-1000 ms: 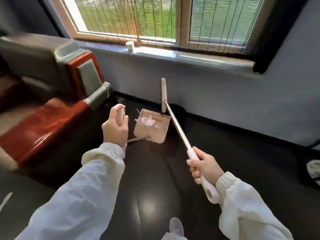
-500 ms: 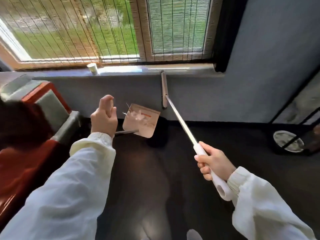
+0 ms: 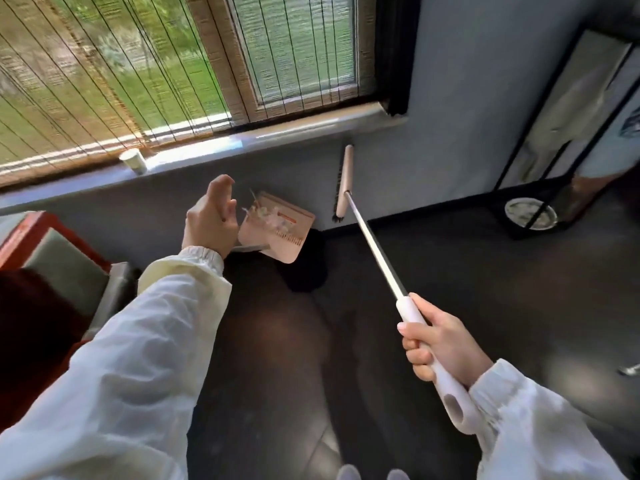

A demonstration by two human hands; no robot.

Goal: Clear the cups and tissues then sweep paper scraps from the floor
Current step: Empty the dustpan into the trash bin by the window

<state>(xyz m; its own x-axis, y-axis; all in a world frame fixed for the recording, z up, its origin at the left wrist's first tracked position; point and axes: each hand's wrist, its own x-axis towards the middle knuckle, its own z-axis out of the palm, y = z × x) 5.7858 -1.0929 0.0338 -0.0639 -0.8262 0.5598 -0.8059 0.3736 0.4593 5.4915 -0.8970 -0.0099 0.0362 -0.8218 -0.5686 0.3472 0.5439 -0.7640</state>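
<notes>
My left hand (image 3: 209, 221) grips the top of a dustpan handle and holds the pink dustpan (image 3: 282, 237) above the dark floor. White paper scraps (image 3: 266, 213) lie in the pan. My right hand (image 3: 438, 344) is closed around the white grip of a broom (image 3: 372, 242). Its metal pole runs up and left to a pink brush head (image 3: 344, 183), which is raised in front of the wall below the window sill. A small white cup (image 3: 133, 160) stands on the sill at the left.
A red and grey sofa (image 3: 52, 258) fills the left side. A round bin (image 3: 530, 214) under a black metal frame stands at the right by the wall. Dark glossy floor (image 3: 346, 341) lies between them. My shoe tips (image 3: 372, 474) show at the bottom edge.
The view has swung to the right, so the sofa slid left and the bin came closer to centre. Both hands keep their grips; the dustpan and broom stay raised.
</notes>
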